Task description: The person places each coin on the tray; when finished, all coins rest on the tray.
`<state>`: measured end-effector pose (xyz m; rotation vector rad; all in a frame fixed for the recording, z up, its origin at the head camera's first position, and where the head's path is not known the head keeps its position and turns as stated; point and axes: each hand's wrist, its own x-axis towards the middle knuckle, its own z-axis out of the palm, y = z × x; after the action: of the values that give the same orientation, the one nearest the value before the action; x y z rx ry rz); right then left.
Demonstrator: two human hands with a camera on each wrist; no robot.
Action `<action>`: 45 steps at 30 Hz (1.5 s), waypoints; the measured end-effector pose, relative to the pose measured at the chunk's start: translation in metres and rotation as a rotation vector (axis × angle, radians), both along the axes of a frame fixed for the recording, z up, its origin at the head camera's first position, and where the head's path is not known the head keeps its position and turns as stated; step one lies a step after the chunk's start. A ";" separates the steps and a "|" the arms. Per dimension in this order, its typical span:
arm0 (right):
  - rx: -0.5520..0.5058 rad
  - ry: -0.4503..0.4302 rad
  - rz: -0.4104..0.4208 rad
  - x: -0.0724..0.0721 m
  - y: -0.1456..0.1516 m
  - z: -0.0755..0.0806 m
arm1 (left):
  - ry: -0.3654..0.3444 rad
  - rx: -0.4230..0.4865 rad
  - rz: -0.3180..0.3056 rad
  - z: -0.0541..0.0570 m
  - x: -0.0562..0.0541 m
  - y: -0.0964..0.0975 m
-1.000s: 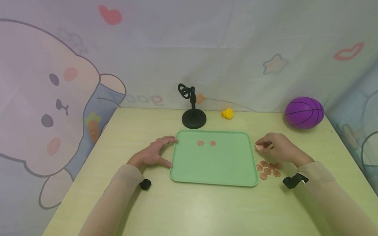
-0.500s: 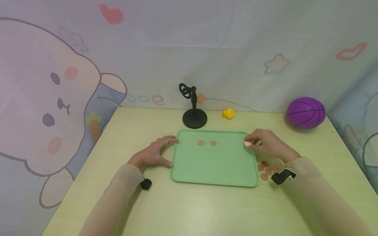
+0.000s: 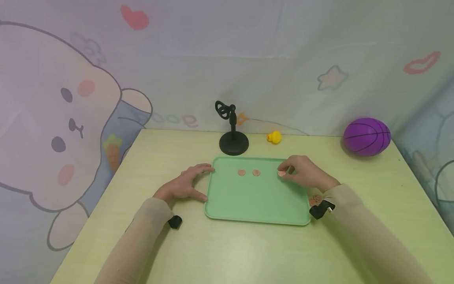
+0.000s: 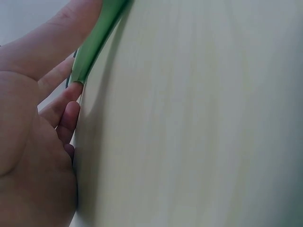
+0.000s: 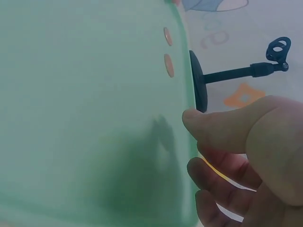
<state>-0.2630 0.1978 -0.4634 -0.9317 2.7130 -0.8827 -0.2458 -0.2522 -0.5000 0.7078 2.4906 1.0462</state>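
A shallow light green tray [image 3: 255, 201] lies on the table. On its far part sit two copper coins, a left coin [image 3: 241, 172] and a right coin [image 3: 256, 172]. My right hand [image 3: 305, 172] is over the tray's far right part and pinches another copper coin [image 3: 281, 173] between thumb and fingers; in the right wrist view the thumb [image 5: 218, 127] hides it. Spread along the tray's left rim, my left hand [image 3: 184, 184] touches it with thumb and fingertips. Beside the right rim lie loose coins [image 3: 314, 200], partly covered by the right wrist.
Behind the tray stands a black stand with a round base [image 3: 234, 143]. A small yellow toy [image 3: 274, 137] lies to its right. A purple ball [image 3: 367, 137] sits at the back right corner, and a printed cloth [image 3: 248, 59] hangs behind the table.
My right hand has carried the coin leftward from beside the tray, across the right rim, to above the tray. The left hand stays at the left rim.
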 end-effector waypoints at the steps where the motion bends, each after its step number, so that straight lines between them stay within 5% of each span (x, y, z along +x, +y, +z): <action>1: 0.005 -0.003 0.004 0.000 -0.002 0.000 | -0.002 0.001 0.000 0.000 0.000 0.000; 45: 0.041 -0.023 -0.048 -0.010 -0.033 -0.009 | 0.000 -0.014 -0.004 0.002 0.001 0.000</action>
<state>-0.2734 0.1645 -0.4724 -0.8464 2.7337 -0.8369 -0.2449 -0.2526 -0.4976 0.7085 2.4930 1.0258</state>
